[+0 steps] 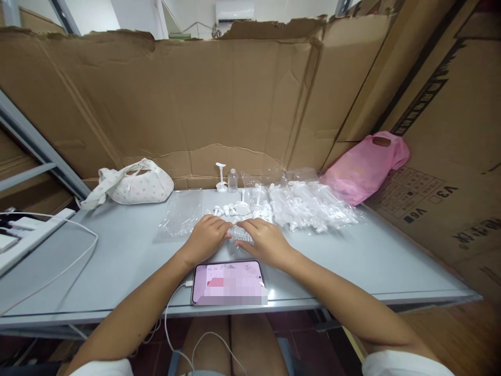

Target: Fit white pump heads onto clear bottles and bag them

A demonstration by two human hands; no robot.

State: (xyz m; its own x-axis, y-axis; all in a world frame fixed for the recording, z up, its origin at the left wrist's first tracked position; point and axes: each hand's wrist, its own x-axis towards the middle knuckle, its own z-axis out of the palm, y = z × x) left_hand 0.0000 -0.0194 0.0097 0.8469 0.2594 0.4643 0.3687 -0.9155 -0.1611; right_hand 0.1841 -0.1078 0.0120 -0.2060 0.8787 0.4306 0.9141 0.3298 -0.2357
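Note:
My left hand (209, 235) and my right hand (268, 241) meet over the table, fingers closed around a small clear ribbed plastic bottle (241, 235). The bottle seems to lie on its side, and the fingers hide part of it. The left fingertips are at its left end; the right thumb is below it and the right fingers above. Just beyond the hands lie several small white plastic parts (225, 210) and a round white piece (242, 208). At the back, a white stand-like piece (221, 177) stands upright beside another clear bottle (232, 180).
Clear bags of white parts (309, 206) lie to the right, a flat clear bag (182, 214) to the left. A phone (229, 282) on a cable lies in front. Around are a white pouch (141, 183), pink bag (366, 167), power strip (31, 237) and cardboard walls (188, 99).

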